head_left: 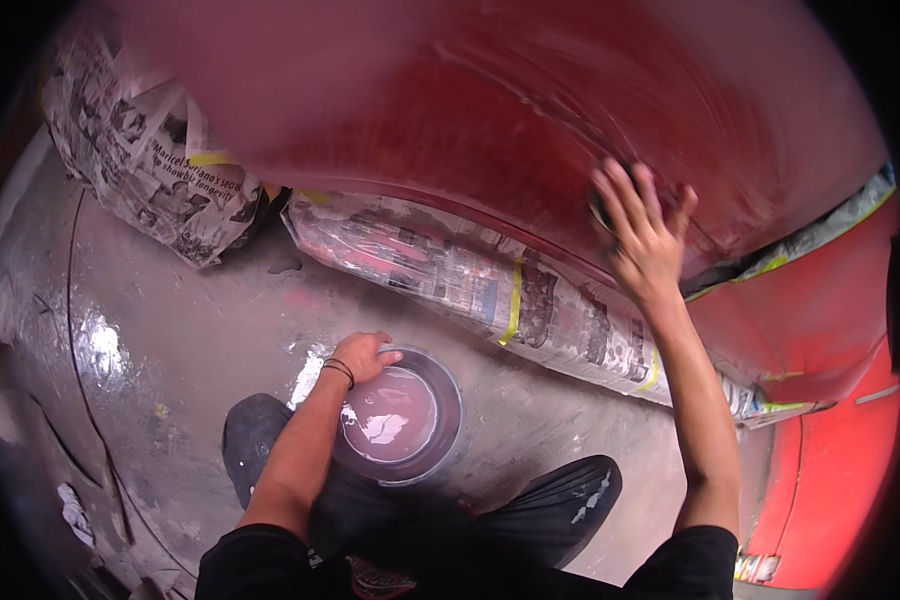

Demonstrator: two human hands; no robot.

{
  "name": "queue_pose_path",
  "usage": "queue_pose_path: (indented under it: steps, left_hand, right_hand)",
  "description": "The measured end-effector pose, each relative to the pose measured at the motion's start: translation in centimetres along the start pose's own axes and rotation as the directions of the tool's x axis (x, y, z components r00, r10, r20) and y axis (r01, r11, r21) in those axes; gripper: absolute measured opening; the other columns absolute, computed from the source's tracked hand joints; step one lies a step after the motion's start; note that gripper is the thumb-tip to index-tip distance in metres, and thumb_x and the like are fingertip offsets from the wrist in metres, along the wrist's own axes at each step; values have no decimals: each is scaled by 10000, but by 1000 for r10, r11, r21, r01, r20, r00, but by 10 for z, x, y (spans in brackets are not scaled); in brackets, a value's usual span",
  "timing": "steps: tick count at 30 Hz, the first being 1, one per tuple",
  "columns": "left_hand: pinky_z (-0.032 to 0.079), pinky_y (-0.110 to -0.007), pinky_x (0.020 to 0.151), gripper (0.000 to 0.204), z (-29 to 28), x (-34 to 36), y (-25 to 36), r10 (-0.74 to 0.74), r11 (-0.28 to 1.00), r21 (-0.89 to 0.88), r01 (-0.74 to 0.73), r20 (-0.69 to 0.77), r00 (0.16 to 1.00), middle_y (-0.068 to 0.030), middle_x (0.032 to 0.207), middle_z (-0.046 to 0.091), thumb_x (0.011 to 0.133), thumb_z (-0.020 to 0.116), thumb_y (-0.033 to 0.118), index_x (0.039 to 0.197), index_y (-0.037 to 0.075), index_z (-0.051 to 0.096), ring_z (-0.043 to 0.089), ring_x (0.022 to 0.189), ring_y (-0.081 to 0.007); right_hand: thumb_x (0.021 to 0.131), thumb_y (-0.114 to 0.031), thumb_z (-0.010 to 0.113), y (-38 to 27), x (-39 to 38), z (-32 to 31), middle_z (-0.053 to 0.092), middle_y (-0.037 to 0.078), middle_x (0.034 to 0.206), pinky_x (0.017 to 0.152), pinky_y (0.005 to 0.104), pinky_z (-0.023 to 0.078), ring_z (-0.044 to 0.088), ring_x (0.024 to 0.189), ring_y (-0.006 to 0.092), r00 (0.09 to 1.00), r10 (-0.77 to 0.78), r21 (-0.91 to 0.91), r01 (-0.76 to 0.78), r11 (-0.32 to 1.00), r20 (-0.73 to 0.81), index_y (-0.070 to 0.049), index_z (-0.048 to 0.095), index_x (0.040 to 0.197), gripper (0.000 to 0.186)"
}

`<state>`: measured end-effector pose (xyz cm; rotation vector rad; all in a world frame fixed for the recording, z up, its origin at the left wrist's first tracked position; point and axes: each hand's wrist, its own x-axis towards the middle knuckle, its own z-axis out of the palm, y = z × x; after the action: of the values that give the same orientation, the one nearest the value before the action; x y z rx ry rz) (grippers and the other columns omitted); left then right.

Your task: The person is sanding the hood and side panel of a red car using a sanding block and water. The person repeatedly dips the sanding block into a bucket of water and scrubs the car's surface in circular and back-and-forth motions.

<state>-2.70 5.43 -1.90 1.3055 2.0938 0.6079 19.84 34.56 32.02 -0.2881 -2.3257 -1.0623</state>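
Head view | left hand grasping bucket rim, mouth facing up | right hand lying splayed, unclenched, against red panel, long edge slanting down rightward

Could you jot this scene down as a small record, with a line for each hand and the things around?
Left hand: gripping the rim of a grey bucket
Right hand: spread over a dark object, against the red panel
In the bucket: cloudy pink liquid
Below the panel: newspaper with yellow tape
Floor: grey, with shiny patches
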Motion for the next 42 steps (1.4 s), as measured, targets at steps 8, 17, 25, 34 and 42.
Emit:
queue_pose_path:
  steps: [8, 17, 25, 34, 42]
  left_hand:
    - [537, -505, 1028, 587, -1, -3, 5, -10, 999, -52, 10, 15, 1000, -250, 1174, 756, 973, 699, 524, 1346, 70, 699, 705, 1147, -419]
    - [532, -500, 1053, 601, -7, -1, -3, -2, 998, -70, 5, 42, 999, -253, 1212, 747, 978, 694, 521, 1372, 68, 682, 700, 1176, -417]
    - [534, -504, 1055, 617, 4, 1, -4, 19, 992, -125, -15, 38, 999, -261, 1213, 745, 980, 695, 521, 1384, 57, 672, 697, 1178, -424]
    - [528, -506, 1064, 607, -4, 4, -1, 4, 997, -82, 2, 76, 997, -258, 1224, 743, 989, 681, 524, 1388, 66, 674, 694, 1187, -422]
    - [533, -513, 1036, 574, 6, -3, 5, 20, 999, -50, -19, 32, 999, -243, 1203, 751, 997, 656, 529, 1343, 74, 697, 699, 1169, -419]
  right_hand:
    - [1069, -251, 503, -98, 139, -19, 412, -113, 1703, 1312, 642, -90, 282, 1618, 138, 979, -190, 151, 199, 968, -76, -288, 485, 1622, 554]
    - [974, -365, 692, -39, 115, -17, 440, -135, 1683, 1301, 653, -108, 321, 1602, 130, 972, -230, -80, 226, 971, -44, -321, 520, 1594, 646]
    - [1033, -364, 591, -126, 260, -69, 363, -73, 1724, 1284, 694, -85, 278, 1616, 175, 927, -339, 51, 351, 935, -161, -227, 433, 1640, 642]
    - [1044, -357, 622, 6, 156, -64, 423, -93, 1697, 1312, 609, -82, 298, 1615, 159, 979, -172, -162, 152, 975, -111, -268, 516, 1599, 572]
    - [1116, -397, 434, -126, 374, -112, 362, 51, 1727, 1284, 713, -29, 247, 1630, 272, 874, -286, 44, 329, 943, -393, -86, 422, 1628, 599]
